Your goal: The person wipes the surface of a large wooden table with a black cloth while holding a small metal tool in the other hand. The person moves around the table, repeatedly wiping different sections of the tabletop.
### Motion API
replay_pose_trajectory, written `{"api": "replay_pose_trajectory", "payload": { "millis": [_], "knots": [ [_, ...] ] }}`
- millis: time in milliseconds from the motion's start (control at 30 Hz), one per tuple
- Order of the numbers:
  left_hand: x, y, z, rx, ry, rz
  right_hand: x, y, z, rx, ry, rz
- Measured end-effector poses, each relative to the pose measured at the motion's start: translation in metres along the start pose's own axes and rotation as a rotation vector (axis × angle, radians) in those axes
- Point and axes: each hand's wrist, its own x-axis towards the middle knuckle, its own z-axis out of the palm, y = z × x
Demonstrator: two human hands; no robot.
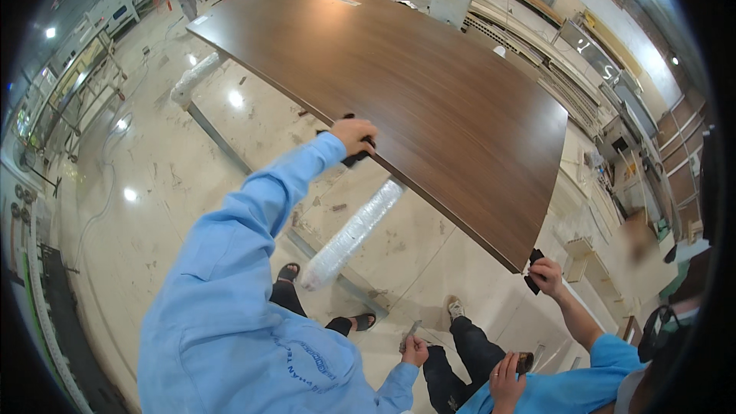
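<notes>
Left grip (353, 136) closed on the near edge of the brown tabletop (429, 100), with a black cloth (357, 158) under the fingers.
The right hand (415, 351) hangs low near the floor (153, 184), closed around a small grey object (409, 331). The tabletop stands tilted, and a co-worker's hand (546, 274) holds its near right corner.

I see a small pale rectangular label (351, 2) stuck flat near the far end of the brown tabletop (429, 100).
</notes>
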Motion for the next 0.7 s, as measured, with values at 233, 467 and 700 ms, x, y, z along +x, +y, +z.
{"api": "replay_pose_trajectory", "payload": {
  "millis": [233, 467, 700],
  "knots": [
    [-0.042, -0.077, -0.030, 0.412, 0.152, 0.177, -0.083, -0.210, 0.046, 0.003, 0.452, -0.540],
    [-0.050, -0.002, 0.047, 0.076, -0.005, 0.251, -0.071, -0.406, 0.118, 0.069, 0.633, -0.743],
    [-0.037, 0.005, 0.033, 0.045, 0.043, 0.350, -0.085, -0.443, 0.146, -0.010, 0.683, -0.746]
  ]
}}
